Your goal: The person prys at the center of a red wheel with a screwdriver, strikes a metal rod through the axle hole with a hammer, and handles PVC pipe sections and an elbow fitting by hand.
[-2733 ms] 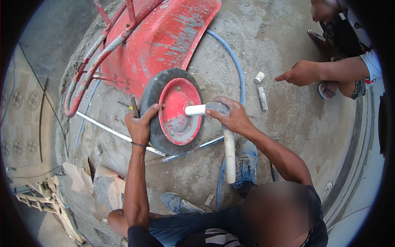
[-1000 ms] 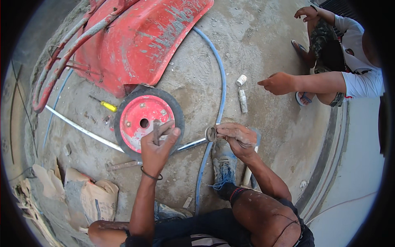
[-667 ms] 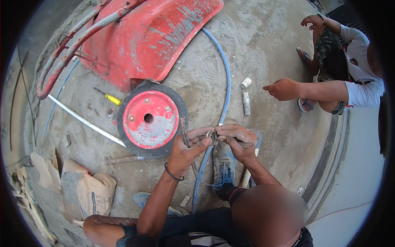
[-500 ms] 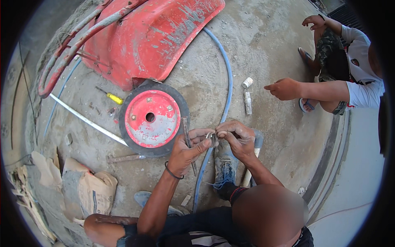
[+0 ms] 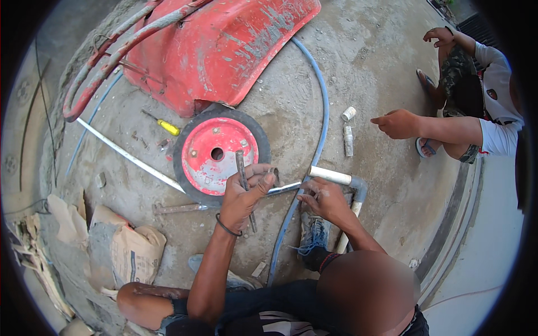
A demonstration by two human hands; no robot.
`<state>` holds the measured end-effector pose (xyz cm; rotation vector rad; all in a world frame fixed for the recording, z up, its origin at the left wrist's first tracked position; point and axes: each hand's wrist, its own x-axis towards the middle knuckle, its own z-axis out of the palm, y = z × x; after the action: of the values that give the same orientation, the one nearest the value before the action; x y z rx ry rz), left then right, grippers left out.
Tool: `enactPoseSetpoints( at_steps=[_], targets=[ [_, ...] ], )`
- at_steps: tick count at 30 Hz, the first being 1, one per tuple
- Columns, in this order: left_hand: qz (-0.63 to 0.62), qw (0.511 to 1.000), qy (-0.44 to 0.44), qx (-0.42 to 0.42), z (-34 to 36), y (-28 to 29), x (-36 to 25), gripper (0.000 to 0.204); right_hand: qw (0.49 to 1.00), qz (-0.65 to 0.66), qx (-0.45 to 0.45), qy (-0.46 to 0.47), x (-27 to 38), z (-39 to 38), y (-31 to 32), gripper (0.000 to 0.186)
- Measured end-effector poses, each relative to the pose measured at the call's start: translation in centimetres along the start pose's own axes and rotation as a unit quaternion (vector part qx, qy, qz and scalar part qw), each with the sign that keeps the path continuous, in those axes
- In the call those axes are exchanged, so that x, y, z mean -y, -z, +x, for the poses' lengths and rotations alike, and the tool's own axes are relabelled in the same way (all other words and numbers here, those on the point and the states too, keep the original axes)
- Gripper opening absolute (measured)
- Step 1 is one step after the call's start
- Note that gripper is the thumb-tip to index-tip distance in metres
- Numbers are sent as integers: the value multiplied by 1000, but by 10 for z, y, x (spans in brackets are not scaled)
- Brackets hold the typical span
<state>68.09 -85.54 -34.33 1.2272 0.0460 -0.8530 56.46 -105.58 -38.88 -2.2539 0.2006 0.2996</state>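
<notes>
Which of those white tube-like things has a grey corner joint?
The bent pipe beside the person's right hand; its grey elbow joins two lengths. The two short cylinders and long pole show none.

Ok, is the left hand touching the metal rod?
Touching: the head view shows the left hand holding the metal rod, its ends jutting out either side.

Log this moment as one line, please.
left hand: metal rod, small ring | right hand: near elbowed pipe | wheel: flat

Brown sack [image 5: 137, 252] observed well left of the blue hose [image 5: 325, 112], two whitish cylinders [image 5: 348, 142] right of the hose, and a co-worker [image 5: 496, 136] farther right.
</notes>
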Motion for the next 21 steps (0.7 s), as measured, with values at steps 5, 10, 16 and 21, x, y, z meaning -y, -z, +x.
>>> enactPoseSetpoints(
  at_steps=[5,10,16,21],
  targets=[
    [-77,991,38,-98,-23,41,27,29,966,-218,-11,142,-31,31,-49,23],
    [-229,965,8,-126,-60,80,40,34,908,-337,104,226,-37,63,-78,20],
    [-206,968,-84,-119,-74,92,21,44,873,-347,165,301,-38,67,-91,26],
    [-166,972,-101,-136,-82,90,7,48,944,-34,295,140,3,25,-71,42]
  ],
)
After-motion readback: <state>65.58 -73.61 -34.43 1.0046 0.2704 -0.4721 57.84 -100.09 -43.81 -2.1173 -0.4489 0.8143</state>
